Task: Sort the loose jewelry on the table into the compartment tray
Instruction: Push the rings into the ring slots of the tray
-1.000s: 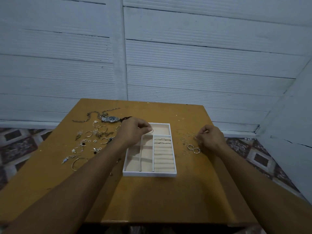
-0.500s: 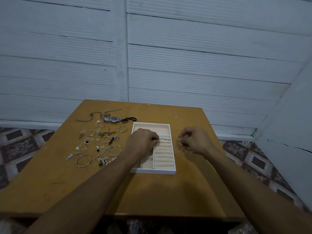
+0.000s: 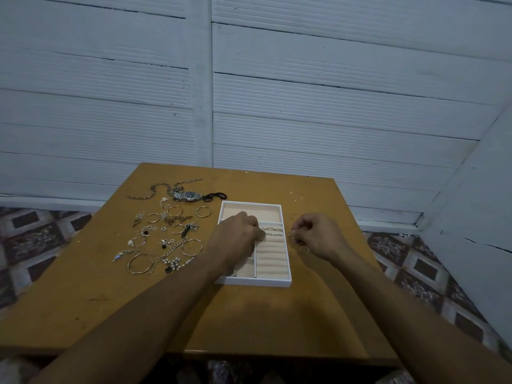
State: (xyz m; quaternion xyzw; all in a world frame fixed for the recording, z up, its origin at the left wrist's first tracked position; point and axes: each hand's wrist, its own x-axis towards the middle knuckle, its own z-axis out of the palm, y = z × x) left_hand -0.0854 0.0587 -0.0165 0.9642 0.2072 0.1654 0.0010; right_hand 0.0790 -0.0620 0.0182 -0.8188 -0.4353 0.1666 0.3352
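A white compartment tray (image 3: pixel 257 281) with beige lining sits mid-table. Its right side holds ring rolls (image 3: pixel 271 250) with a few rings (image 3: pixel 273 231) in the top rows. My left hand (image 3: pixel 238 239) lies over the tray's left part, fingers curled at the ring rolls, pinching a small ring against them. My right hand (image 3: pixel 315 235) hovers just right of the tray, pinching a thin ring (image 3: pixel 291 234). Another ring (image 3: pixel 304 249) lies on the table under that hand. Loose jewelry (image 3: pixel 166 236) is spread left of the tray.
A wristwatch (image 3: pixel 188 195) and a chain (image 3: pixel 155 189) lie at the far left of the wooden table (image 3: pixel 249 322). Bangles (image 3: pixel 140 263) and a bead cluster (image 3: pixel 173 264) sit nearer. White plank walls stand behind and to the right; patterned floor shows on both sides.
My left hand moved from the tray's top compartment down to the ring rolls. My right hand came in toward the tray's right edge, lifting a ring off the table.
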